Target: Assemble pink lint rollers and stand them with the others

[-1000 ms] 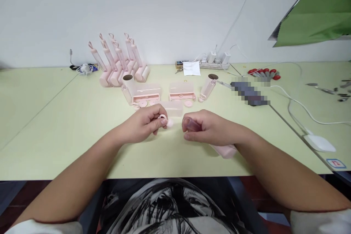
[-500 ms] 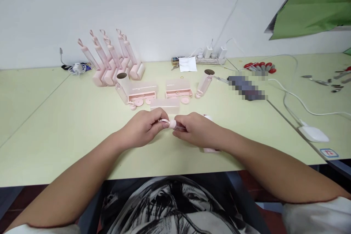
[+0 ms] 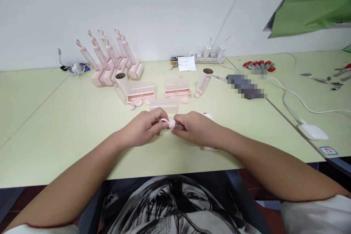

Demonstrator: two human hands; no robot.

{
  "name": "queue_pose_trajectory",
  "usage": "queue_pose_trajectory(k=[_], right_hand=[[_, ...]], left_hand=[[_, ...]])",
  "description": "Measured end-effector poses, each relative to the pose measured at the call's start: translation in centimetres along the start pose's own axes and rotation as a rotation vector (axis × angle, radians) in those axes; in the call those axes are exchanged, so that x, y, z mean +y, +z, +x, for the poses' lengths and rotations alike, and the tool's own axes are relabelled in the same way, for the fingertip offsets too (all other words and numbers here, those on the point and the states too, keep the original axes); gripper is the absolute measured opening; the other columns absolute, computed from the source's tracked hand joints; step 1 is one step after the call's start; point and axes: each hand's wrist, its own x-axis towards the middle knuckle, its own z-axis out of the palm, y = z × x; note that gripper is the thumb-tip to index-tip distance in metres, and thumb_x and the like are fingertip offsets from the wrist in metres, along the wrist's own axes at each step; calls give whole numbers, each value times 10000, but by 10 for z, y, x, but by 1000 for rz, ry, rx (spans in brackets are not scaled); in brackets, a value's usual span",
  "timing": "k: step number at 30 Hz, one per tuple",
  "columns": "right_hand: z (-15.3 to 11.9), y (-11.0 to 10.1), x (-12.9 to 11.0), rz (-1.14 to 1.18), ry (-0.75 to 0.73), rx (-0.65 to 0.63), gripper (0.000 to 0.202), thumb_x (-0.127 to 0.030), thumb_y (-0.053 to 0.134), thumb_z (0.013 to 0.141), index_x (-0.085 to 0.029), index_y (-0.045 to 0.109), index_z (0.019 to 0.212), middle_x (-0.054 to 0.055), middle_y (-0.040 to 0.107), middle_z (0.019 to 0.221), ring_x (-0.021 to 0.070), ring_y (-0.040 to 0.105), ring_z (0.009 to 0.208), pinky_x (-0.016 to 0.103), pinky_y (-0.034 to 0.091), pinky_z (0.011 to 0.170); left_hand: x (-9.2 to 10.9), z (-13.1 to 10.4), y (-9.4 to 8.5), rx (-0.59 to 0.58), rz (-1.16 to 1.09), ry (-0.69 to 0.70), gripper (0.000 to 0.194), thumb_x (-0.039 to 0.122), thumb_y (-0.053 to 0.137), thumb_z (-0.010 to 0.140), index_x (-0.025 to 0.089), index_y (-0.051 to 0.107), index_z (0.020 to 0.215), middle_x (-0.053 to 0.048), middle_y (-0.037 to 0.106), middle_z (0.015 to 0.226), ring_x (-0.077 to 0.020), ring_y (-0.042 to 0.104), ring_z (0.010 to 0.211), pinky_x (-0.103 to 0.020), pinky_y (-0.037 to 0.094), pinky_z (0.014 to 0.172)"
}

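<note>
In front of me is what looks like a pink lint roller, its clear handle (image 3: 178,125) running sideways between my hands. My right hand (image 3: 193,128) is wrapped round this handle. At its pink end cap, my left hand (image 3: 146,126) pinches the small loop strap (image 3: 164,120). A pale pink roller head (image 3: 208,116) shows above and below my right wrist, which hides its middle. Just beyond my hands lies a translucent cover (image 3: 163,106). Behind it are two open pink cases (image 3: 141,97) with translucent lids, and small pink discs (image 3: 184,99).
Several pink rollers (image 3: 109,64) stand with handles up at the back left. Paper rolls (image 3: 120,76) and loose clear handles (image 3: 202,87) flank the cases. A power strip (image 3: 210,59), red-ended tools (image 3: 259,65), a blurred dark item (image 3: 245,86) and a white charger (image 3: 313,131) lie farther off.
The view has shifted slightly. Both hands keep the same hold on the handle and strap, with only a slight change in the left fingers.
</note>
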Motion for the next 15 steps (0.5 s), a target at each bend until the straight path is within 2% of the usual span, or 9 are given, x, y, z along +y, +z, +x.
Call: queue_pose_trajectory(k=[4, 9, 15], right_hand=[[0, 1, 1, -22, -15, 12, 202, -353, 554, 901, -196, 563, 774, 2, 608, 671, 116, 453, 556, 237, 230, 538], [1, 2, 3, -70, -20, 9, 204, -361, 550, 905, -192, 589, 797, 22, 644, 704, 134, 500, 590, 246, 227, 542], [1, 4, 4, -167, -110, -13, 143, -246, 513, 907, -178, 624, 848, 57, 711, 798, 181, 618, 726, 272, 243, 580]], left_hand=[[-1, 0, 2, -22, -25, 11, 223, 414, 477, 977, 200, 538, 964, 21, 645, 717, -111, 582, 625, -216, 418, 580], [-3, 2, 1, -17, 144, 12, 271, 456, 463, 979, 201, 553, 971, 21, 619, 709, -126, 549, 630, -230, 371, 585], [-2, 3, 2, -181, 271, 113, 396, 470, 377, 1008, 189, 546, 788, -7, 592, 695, -135, 513, 615, -256, 325, 578]])
